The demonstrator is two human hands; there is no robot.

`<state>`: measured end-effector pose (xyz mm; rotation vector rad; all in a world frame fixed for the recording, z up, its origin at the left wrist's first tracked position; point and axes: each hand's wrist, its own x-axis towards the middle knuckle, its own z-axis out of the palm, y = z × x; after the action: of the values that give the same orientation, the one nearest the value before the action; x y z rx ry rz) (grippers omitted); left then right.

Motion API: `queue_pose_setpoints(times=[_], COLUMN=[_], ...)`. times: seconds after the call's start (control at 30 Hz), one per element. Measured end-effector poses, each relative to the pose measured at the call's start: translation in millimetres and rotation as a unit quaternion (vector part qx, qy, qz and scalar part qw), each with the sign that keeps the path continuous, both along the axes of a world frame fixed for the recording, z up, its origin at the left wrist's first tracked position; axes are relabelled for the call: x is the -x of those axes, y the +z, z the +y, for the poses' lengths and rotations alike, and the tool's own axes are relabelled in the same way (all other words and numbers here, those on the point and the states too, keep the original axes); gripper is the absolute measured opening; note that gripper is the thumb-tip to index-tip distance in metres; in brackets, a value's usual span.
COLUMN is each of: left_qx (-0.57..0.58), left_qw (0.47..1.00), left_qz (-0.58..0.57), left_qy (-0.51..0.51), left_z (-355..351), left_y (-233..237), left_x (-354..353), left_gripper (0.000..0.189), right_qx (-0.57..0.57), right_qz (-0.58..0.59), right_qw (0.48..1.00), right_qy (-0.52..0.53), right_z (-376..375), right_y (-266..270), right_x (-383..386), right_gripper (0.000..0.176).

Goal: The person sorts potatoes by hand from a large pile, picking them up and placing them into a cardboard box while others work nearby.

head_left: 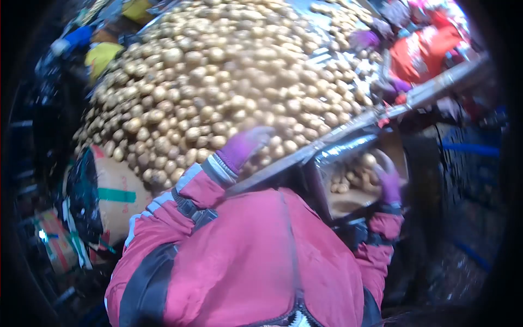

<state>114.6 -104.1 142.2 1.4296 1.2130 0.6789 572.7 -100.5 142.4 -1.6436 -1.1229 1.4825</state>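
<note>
A large heap of round, light-brown produce like potatoes [163, 92] covers the table in front of me. My left hand [248, 146], in a purple glove, reaches over the near edge of the heap; its fingers are blurred, and whether it grips a piece cannot be made out. Lower right, a cardboard box [354, 207] with a shiny lining holds several of the same pieces. My right hand [388, 177], also gloved, is inside the box's right side, its fingers curved round a potato [368, 160].
A wooden rail [338, 133] runs diagonally between heap and box. At left stands another cardboard box [117, 191] with green tape and black plastic. Across the rail, upper right, are a person in red [425, 54] and purple-gloved hands [364, 39]. Yellow cloth [102, 57] lies upper left.
</note>
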Motion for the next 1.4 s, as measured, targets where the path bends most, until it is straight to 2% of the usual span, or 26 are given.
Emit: queue_pose_setpoints(times=[0.07, 0.1, 0.17, 0.2, 0.27, 0.3, 0.37, 0.47, 0.53, 0.6, 0.63, 0.7, 0.77, 0.8, 0.87, 0.93, 1.0, 1.07, 1.13, 1.17, 1.2, 1.23, 1.27, 1.33, 1.37, 1.4], left_qx=[-0.096, -0.064, -0.082, -0.056, -0.170, -0.185, -0.178, -0.115, -0.074, -0.125, -0.180, -0.130, 0.083, 0.014, -0.233, -0.145, -0.192, -0.114, -0.079, -0.067, -0.188, -0.061, 0.066, 0.084, -0.019, -0.104], left_qw=[0.989, 0.980, 0.933, 0.912, 0.841, 0.829, 0.809, 0.811, 0.855, 0.787, 0.774, 0.790, 0.828, 0.884, 0.859, 0.906, 0.865, 0.914, 0.851, 0.854, 0.841, 0.915, 0.943, 0.950, 0.959, 0.957], left_qz=[0.054, 0.074, 0.101, 0.192, 0.408, 0.445, 0.489, 0.489, 0.422, 0.548, 0.563, 0.569, 0.531, 0.419, 0.364, 0.235, 0.361, 0.319, 0.474, 0.465, 0.457, 0.300, 0.131, -0.064, -0.083, 0.022], left_qy=[0.097, 0.172, 0.334, 0.358, 0.312, 0.283, 0.273, 0.298, 0.293, 0.255, 0.225, 0.186, 0.162, 0.206, 0.273, 0.321, 0.290, 0.223, 0.213, 0.221, 0.219, 0.264, 0.297, 0.295, 0.271, 0.268], left_z=[-6.5, -10.8, -8.2, -10.9, -23.7, -24.3, -21.8, 0.2, 4.8, -0.7, -3.1, -8.1, -11.6, -18.5, -28.9, -18.5, -0.3, 21.2, 35.2, 43.4, 44.3, 50.9, 65.2, 80.0, 74.9, 67.6], left_y=[5.9, 19.0, 36.6, 55.0, 48.6, 35.6, 20.9, 26.0, 26.1, 3.8, -7.9, -7.6, 14.9, 8.7, -4.4, 36.2, 30.6, 14.2, -5.0, -15.6, -53.5, -59.7, -61.9, -86.2, -122.3, -94.5], left_x=[61.3, 91.9, 141.9, 166.1, 218.0, 230.2, 230.6, 209.7, 193.1, 174.8, 172.5, 162.8, 149.6, 159.0, 172.0, 187.1, 203.2, 204.5, 180.3, 170.9, 174.1, 168.2, 157.8, 154.5, 157.9, 154.8], left_gripper=[0.037, 0.035, 0.047, 0.054, 0.062, 0.066, 0.075, 0.069, 0.066, 0.036, 0.034, 0.033, 0.036, 0.045, 0.044, 0.053, 0.055, 0.064, 0.061, 0.055, 0.047, 0.044, 0.042, 0.033, 0.026, 0.023], right_qx=[-0.111, -0.097, -0.094, -0.148, -0.083, -0.094, -0.085, -0.043, -0.125, -0.282, -0.344, -0.466, -0.572, -0.593, -0.595, -0.561, -0.531, -0.507, -0.467, -0.449, -0.431, -0.434, -0.435, -0.429, -0.424, -0.462], right_qz=[-0.074, -0.065, 0.011, -0.044, 0.016, 0.048, 0.091, 0.169, 0.120, 0.103, 0.090, 0.013, -0.115, -0.103, -0.123, -0.130, -0.078, -0.169, -0.213, -0.231, -0.249, -0.159, -0.068, -0.075, -0.075, -0.145], right_qw=[0.990, 0.993, 0.995, 0.986, 0.992, 0.985, 0.968, 0.939, 0.916, 0.868, 0.845, 0.776, 0.667, 0.672, 0.676, 0.702, 0.751, 0.730, 0.732, 0.737, 0.740, 0.793, 0.834, 0.822, 0.816, 0.772], right_qy=[0.039, 0.032, 0.026, 0.064, 0.095, 0.140, 0.216, 0.297, 0.362, 0.396, 0.399, 0.425, 0.463, 0.431, 0.417, 0.418, 0.384, 0.426, 0.448, 0.450, 0.452, 0.396, 0.333, 0.366, 0.386, 0.412], right_z=[11.9, 19.3, 33.3, 44.1, 59.0, 67.2, 81.4, 96.1, 107.4, 115.6, 119.6, 131.1, 140.6, 139.3, 137.7, 143.3, 152.0, 160.7, 171.5, 178.6, 185.8, 192.8, 202.0, 223.7, 229.9, 234.0], right_y=[-19.4, -15.7, -22.2, -3.8, -9.9, -11.3, -12.3, -4.6, -1.8, 6.1, 7.5, -4.7, -28.4, -28.3, -18.6, -13.2, -13.5, 14.6, 27.4, 28.2, 29.1, 16.3, 10.4, 21.6, 30.4, 39.2], right_x=[-32.8, -19.6, 8.5, 52.9, 114.0, 145.0, 206.4, 308.1, 373.1, 439.2, 471.3, 521.1, 550.6, 547.6, 519.5, 487.5, 467.3, 457.9, 462.9, 470.3, 477.6, 487.8, 500.6, 538.7, 557.4, 574.6], right_gripper=[0.046, 0.044, 0.041, 0.035, 0.033, 0.033, 0.033, 0.035, 0.035, 0.033, 0.033, 0.032, 0.031, 0.030, 0.030, 0.032, 0.033, 0.029, 0.027, 0.026, 0.026, 0.028, 0.029, 0.028, 0.028, 0.023])
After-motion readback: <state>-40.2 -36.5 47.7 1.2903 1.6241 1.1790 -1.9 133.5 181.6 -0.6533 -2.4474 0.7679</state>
